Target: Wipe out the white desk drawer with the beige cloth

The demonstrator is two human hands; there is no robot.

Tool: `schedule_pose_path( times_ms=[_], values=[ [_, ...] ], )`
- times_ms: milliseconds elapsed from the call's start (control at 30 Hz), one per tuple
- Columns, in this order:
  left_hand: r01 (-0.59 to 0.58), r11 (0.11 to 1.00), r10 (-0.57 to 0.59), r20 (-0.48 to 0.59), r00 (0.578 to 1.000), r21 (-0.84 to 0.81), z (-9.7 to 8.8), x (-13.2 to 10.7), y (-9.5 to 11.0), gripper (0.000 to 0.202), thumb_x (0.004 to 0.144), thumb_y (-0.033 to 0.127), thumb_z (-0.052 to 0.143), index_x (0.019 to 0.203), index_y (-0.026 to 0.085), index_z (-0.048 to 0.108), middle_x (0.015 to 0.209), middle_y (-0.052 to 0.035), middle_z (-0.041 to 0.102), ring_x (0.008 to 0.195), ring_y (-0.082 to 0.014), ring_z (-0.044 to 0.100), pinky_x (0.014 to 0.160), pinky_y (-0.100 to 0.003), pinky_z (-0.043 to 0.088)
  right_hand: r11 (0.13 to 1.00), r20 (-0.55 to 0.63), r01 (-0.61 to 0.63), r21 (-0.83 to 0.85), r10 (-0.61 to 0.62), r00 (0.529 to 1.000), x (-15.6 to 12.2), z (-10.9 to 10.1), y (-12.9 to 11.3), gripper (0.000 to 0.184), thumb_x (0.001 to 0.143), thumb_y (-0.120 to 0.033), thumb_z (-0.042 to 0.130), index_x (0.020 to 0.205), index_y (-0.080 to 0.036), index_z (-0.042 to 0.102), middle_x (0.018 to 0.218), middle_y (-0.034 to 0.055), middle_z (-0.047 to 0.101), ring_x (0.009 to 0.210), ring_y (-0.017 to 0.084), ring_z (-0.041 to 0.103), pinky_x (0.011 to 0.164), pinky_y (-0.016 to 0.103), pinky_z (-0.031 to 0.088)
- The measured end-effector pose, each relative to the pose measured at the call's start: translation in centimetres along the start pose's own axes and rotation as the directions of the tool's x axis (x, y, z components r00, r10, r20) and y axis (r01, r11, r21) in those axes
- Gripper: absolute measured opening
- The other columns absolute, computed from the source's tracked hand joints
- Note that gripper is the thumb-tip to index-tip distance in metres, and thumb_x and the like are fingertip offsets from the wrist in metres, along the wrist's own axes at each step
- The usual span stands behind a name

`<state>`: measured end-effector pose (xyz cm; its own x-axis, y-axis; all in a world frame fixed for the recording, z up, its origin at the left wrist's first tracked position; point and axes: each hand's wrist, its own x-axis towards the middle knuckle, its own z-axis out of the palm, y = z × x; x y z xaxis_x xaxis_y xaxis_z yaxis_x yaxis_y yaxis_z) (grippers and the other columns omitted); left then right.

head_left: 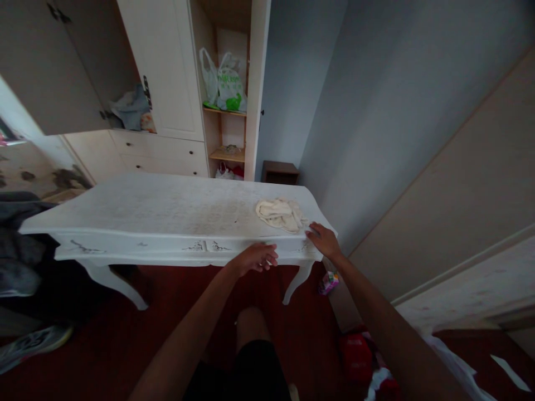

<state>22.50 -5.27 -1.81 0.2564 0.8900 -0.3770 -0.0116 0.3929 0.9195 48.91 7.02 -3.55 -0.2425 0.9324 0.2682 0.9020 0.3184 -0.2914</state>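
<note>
A white table (142, 203) with a dusty, smudged top and carved front stands before me. A crumpled cream cloth (281, 214) lies near its right end. My right hand (324, 239) rests at the front right edge, fingers stretched toward the cloth but apart from it. In front of the drawer panel hangs my left hand (258, 258), its fingers loosely bent and apart, with nothing seen in them. Whether it touches the table front, I cannot tell.
Behind the table stands a white wardrobe (167, 67) with open doors and plastic bags (229, 86) on a shelf. A small brown cabinet (280, 171) is in the corner. A colourful box (328, 283) and red items (356, 356) sit low at right. A shoe (35, 345) shows at left.
</note>
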Motion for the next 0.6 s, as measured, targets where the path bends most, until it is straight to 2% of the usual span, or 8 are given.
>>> schedule_pose_path(
  times_ms=[67, 167, 200, 267, 333, 367, 433, 600],
  values=[
    [-0.182, 0.983, 0.183, 0.011, 0.983, -0.017, -0.5, -1.1, 3.3, 0.051, 0.069, 0.063, 0.072, 0.081, 0.013, 0.068, 0.074, -0.0071, 0.069, 0.056, -0.0104, 0.054, 0.053, -0.022, 0.036, 1.000, -0.039, -0.003, -0.002, 0.003, 0.999, -0.4, 0.4, -0.2, 0.037, 0.096, -0.036, 0.049, 0.127, -0.021, 0.063, 0.144, 0.0101, 0.054, 0.138, 0.024, 0.047, 0.115, 0.047, 0.034],
    [-0.401, 0.916, 0.399, -0.188, 0.897, 0.031, -1.5, -1.1, 7.6, 0.045, 0.077, 0.058, 0.064, 0.087, 0.014, 0.066, 0.081, -0.0066, 0.069, 0.060, -0.0106, 0.056, 0.056, -0.022, 0.040, 1.000, -0.105, -0.010, -0.015, 0.008, 0.994, -1.0, 0.9, -0.5, 0.039, 0.097, -0.035, 0.046, 0.129, -0.020, 0.061, 0.145, 0.0112, 0.053, 0.138, 0.025, 0.046, 0.115, 0.050, 0.031],
    [-0.460, 0.881, 0.470, -0.293, 0.832, 0.109, -1.8, -0.7, 8.7, 0.043, 0.079, 0.056, 0.062, 0.092, 0.015, 0.066, 0.087, -0.0072, 0.069, 0.067, -0.0118, 0.059, 0.059, -0.023, 0.043, 1.000, -0.123, -0.008, -0.020, 0.005, 0.992, -1.2, 1.1, -0.7, 0.040, 0.097, -0.035, 0.044, 0.130, -0.019, 0.061, 0.145, 0.0116, 0.053, 0.139, 0.026, 0.045, 0.115, 0.050, 0.030],
    [-0.506, 0.785, 0.619, -0.442, 0.649, 0.358, -2.5, 0.6, 10.1, 0.045, 0.080, 0.052, 0.065, 0.109, 0.017, 0.063, 0.106, -0.0093, 0.068, 0.086, -0.0160, 0.063, 0.074, -0.028, 0.051, 1.000, -0.164, 0.010, -0.024, -0.014, 0.986, -1.6, 1.5, -0.8, 0.041, 0.097, -0.035, 0.042, 0.130, -0.018, 0.060, 0.145, 0.0126, 0.053, 0.138, 0.026, 0.045, 0.114, 0.051, 0.029],
    [-0.469, 0.632, 0.766, -0.403, 0.501, 0.618, -2.8, 1.8, 10.8, 0.057, 0.079, 0.048, 0.070, 0.126, 0.018, 0.057, 0.126, -0.0122, 0.062, 0.112, -0.0210, 0.059, 0.098, -0.036, 0.050, 0.999, -0.224, 0.042, -0.016, -0.044, 0.974, -1.9, 2.0, -0.8, 0.043, 0.098, -0.037, 0.039, 0.130, -0.018, 0.060, 0.144, 0.0127, 0.054, 0.138, 0.026, 0.046, 0.114, 0.051, 0.027],
    [-0.440, 0.542, 0.818, -0.329, 0.473, 0.716, -2.7, 2.3, 10.9, 0.064, 0.079, 0.046, 0.072, 0.133, 0.017, 0.053, 0.134, -0.0139, 0.057, 0.123, -0.0228, 0.054, 0.108, -0.040, 0.045, 0.998, -0.256, 0.058, -0.010, -0.059, 0.965, -2.0, 2.2, -0.7, 0.043, 0.099, -0.039, 0.038, 0.130, -0.019, 0.061, 0.144, 0.0125, 0.055, 0.137, 0.026, 0.047, 0.114, 0.050, 0.027],
    [-0.371, 0.400, 0.849, -0.186, 0.494, 0.838, -2.2, 3.1, 11.1, 0.078, 0.078, 0.049, 0.074, 0.143, 0.015, 0.045, 0.147, -0.0175, 0.047, 0.139, -0.0258, 0.040, 0.120, -0.043, 0.033, 0.997, -0.306, 0.083, 0.001, -0.079, 0.949, -2.2, 2.6, -0.6, 0.045, 0.099, -0.041, 0.035, 0.128, -0.019, 0.062, 0.142, 0.0120, 0.057, 0.135, 0.026, 0.048, 0.114, 0.049, 0.027],
    [-0.098, 0.305, 0.682, -0.145, 0.717, 0.947, 0.7, 5.3, 11.4, 0.111, 0.068, 0.075, 0.070, 0.155, 0.026, 0.023, 0.164, -0.0156, 0.018, 0.153, -0.0389, 0.007, 0.119, -0.068, 0.019, 0.993, -0.388, 0.116, -0.007, -0.109, 0.915, -2.5, 2.9, -0.9, 0.046, 0.100, -0.041, 0.033, 0.127, -0.017, 0.062, 0.138, 0.0135, 0.060, 0.132, 0.026, 0.050, 0.113, 0.046, 0.027]
  ],
)
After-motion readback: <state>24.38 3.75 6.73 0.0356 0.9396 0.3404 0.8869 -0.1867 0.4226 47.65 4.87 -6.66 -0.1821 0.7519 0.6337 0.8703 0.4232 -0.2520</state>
